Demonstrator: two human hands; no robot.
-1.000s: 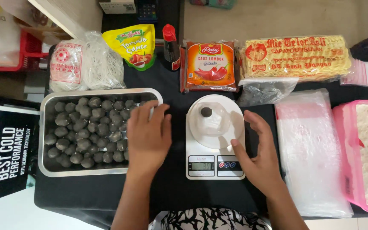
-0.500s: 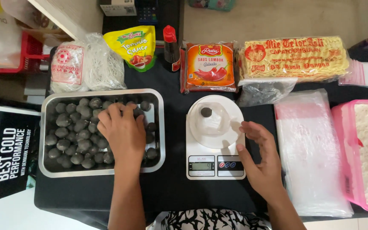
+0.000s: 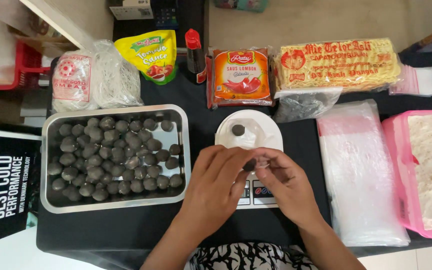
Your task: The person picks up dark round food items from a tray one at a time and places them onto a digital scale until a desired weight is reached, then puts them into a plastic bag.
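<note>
A steel tray [image 3: 111, 206] at the left holds several dark round balls [image 3: 106, 160]. In the middle stands a white kitchen scale [image 3: 272, 134], with one dark ball [image 3: 238, 130] lying on a small clear plastic bag [image 3: 256, 140] on its plate. My left hand [image 3: 215, 187] is over the scale's front and pinches another dark ball [image 3: 250, 165] at its fingertips. My right hand [image 3: 287, 184] meets it there, its fingers closed on the bag's near edge. Both hands hide part of the scale's display and buttons.
Along the back stand white noodle bags [image 3: 96, 75], a yellow sauce pouch [image 3: 148, 54], a red-capped bottle [image 3: 194, 55], orange sauce packets [image 3: 240, 76] and a yellow noodle pack [image 3: 338, 64]. A stack of clear bags [image 3: 358, 170] and a pink tub [image 3: 401, 190] of white food sit at the right.
My left hand has left the tray and moved right to the scale with a dark ball. My right hand has shifted slightly left and taken the bag's edge.
</note>
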